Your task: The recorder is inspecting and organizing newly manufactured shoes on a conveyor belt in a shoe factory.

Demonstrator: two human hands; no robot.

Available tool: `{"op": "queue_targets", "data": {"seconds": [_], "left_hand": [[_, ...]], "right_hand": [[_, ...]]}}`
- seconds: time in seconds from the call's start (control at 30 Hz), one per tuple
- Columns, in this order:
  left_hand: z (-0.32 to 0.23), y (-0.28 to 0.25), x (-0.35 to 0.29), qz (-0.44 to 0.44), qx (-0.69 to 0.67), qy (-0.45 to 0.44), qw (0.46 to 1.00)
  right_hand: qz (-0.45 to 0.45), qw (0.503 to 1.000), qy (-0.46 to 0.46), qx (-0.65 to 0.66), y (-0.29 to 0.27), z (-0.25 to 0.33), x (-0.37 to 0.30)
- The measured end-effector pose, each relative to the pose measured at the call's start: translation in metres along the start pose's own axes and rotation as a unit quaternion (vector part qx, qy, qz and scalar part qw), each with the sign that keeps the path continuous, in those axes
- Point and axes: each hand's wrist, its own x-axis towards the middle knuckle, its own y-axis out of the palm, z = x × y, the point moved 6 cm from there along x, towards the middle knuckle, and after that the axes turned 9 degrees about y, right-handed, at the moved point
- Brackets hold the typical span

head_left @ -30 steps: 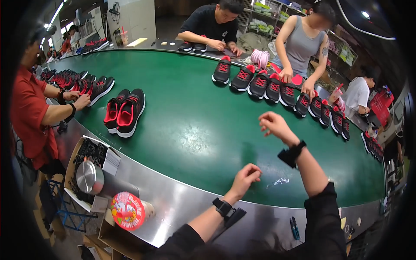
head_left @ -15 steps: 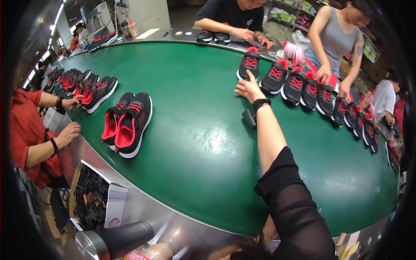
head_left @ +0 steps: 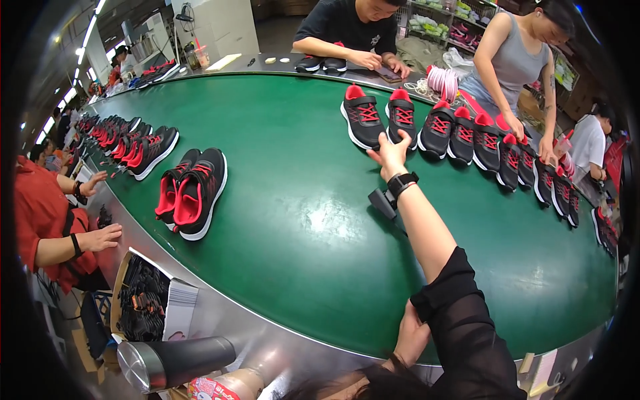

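My right hand [head_left: 391, 159] reaches far across the green table, fingers spread at the toes of two black sneakers with red laces. The left sneaker [head_left: 363, 119] and the one beside it [head_left: 402, 115] stand at the end of a long row. Whether the fingertips touch them cannot be made out. A black band [head_left: 403, 181] circles this wrist, a small black box [head_left: 383, 203] beside it. My left hand [head_left: 411, 335] is near the table's front edge, against my right sleeve; its fingers are hidden behind the sleeve.
A sneaker pair [head_left: 191, 193] stands left on the green table [head_left: 293, 267]. More sneakers [head_left: 127, 140] line its far left. A carton of black pieces [head_left: 143, 300] and a dark flask [head_left: 177, 360] sit near me. Co-workers work at the left and far sides.
The two end sneakers have shifted left, with my right hand by their toes. My left hand has come further into view. The red-sleeved co-worker's hand has left the shoes at left.
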Motion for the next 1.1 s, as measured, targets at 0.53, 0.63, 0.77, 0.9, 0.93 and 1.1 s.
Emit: {"op": "queue_targets", "data": {"seconds": [0.53,0.63,0.77,0.9,0.93,1.1], "left_hand": [[-0.056,-0.034,-0.014,-0.313,0.151,0.322,0.881],[-0.056,-0.028,-0.012,-0.304,0.158,0.344,0.874],[-0.051,-0.024,-0.01,-0.252,0.174,0.343,0.888],[-0.052,-0.013,-0.017,-0.214,0.214,0.333,0.893],[-0.053,-0.012,-0.018,-0.207,0.225,0.328,0.894],[-0.047,-0.002,-0.02,-0.197,0.241,0.309,0.899]], "right_hand": [[0.324,0.854,0.214,-0.346,-0.242,0.075,-0.155],[0.191,0.832,0.105,-0.51,-0.349,0.13,-0.169],[0.121,0.76,-0.137,-0.624,-0.345,0.17,-0.213],[0.247,0.594,-0.307,-0.701,-0.277,0.147,-0.29],[0.248,0.56,-0.309,-0.728,-0.264,0.14,-0.299],[0.28,0.412,-0.373,-0.783,-0.233,0.113,-0.29]]}}
